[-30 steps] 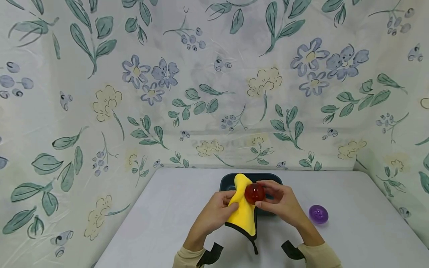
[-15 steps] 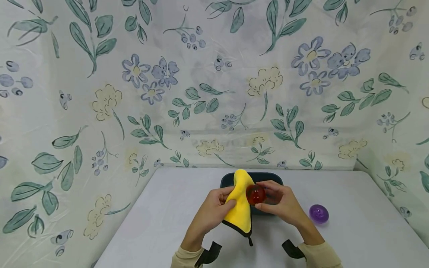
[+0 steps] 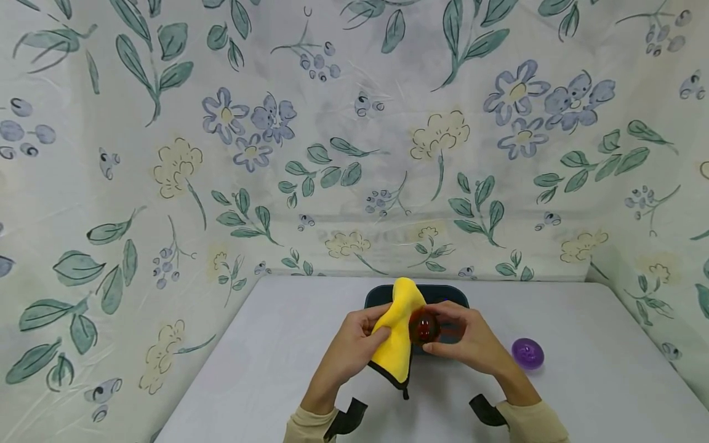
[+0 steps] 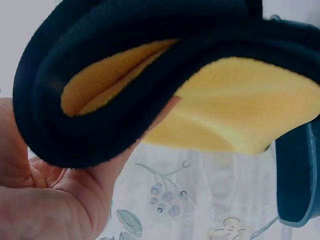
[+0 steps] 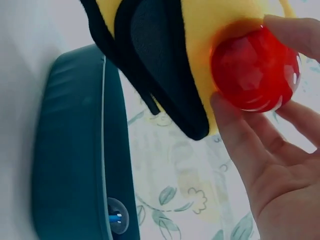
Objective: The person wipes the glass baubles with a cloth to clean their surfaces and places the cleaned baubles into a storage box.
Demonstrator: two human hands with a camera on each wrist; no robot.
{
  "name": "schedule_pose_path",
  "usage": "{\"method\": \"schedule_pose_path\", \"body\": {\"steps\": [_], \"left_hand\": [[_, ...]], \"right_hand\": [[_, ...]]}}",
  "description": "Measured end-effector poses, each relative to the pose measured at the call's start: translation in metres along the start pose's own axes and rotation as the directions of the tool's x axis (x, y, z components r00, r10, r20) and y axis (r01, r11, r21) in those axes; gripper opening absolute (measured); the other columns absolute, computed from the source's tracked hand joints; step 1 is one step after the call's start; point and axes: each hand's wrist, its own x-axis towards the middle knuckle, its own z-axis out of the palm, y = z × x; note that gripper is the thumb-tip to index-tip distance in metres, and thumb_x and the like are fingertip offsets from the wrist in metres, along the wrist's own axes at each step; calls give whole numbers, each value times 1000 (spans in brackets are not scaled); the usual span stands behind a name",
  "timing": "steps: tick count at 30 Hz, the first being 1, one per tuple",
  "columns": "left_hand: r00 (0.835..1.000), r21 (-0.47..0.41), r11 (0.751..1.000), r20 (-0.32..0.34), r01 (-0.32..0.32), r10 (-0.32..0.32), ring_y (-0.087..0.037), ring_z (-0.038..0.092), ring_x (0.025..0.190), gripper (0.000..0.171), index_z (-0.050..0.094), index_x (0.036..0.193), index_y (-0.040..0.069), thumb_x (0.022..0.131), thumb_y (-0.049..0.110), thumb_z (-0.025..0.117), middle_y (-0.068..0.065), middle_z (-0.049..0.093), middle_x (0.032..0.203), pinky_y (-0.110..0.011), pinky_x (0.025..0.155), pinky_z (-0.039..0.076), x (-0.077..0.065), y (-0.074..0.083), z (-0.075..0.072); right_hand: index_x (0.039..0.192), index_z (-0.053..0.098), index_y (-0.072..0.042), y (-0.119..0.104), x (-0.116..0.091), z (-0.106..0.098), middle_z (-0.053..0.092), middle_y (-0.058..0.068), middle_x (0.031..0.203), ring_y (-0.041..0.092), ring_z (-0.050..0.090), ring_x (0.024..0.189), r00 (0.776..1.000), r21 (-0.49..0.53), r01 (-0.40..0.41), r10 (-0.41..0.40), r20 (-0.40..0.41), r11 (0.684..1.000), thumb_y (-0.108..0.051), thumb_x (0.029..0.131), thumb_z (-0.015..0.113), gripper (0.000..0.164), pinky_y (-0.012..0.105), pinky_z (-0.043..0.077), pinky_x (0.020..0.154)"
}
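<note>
My left hand (image 3: pixel 354 341) pinches a yellow cloth with black edging (image 3: pixel 396 351) between thumb and fingers. The cloth hangs folded over, and in the left wrist view its thick dark border (image 4: pixel 150 100) curls across the palm. In my right hand (image 3: pixel 471 338) is a shiny, see-through red ball (image 3: pixel 425 327), gripped by the fingertips and thumb. The ball sits right against the yellow side of the cloth, as the right wrist view shows at the red ball (image 5: pixel 255 72). Both hands are held up in front of a dark teal tub (image 3: pixel 443 292).
On the white table (image 3: pixel 266 357), to the right of my right hand, lies a round purple object (image 3: pixel 528 354). Inside the tub, a clear round piece with a blue part (image 5: pixel 118 216) shows. A floral curtain (image 3: pixel 332 209) hangs behind the table.
The red ball has shifted slightly down and right. The cloth's lower corner has swung left and up, while its top end has risen a little.
</note>
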Motion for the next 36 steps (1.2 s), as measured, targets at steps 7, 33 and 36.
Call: {"method": "schedule_pose_path", "body": {"steps": [7,33,36], "left_hand": [[1000,17,1000,1,-14,14,-19,70,86,49,54,148,2,101,11,58,-22,71,124,-28,77,64,1,-1,-1],[997,46,999,79,-26,22,-14,68,78,45,55,144,-1,102,13,55,-21,72,112,-24,75,63,9,-11,0],[996,36,999,89,-14,11,-14,68,77,43,57,143,-2,102,13,55,-21,72,109,-24,75,63,9,-12,1]], "right_hand": [[136,67,-11,-9,-1,1,68,14,125,31,71,113,998,35,-5,3,55,999,-20,86,84,53,39,64,89],[135,67,-12,-13,-1,8,66,14,131,11,70,107,997,118,74,-73,-5,990,-11,84,84,54,33,65,83],[135,67,-10,-13,0,9,65,15,132,9,71,109,996,132,85,-82,-31,988,-9,84,83,53,31,64,85]]}}
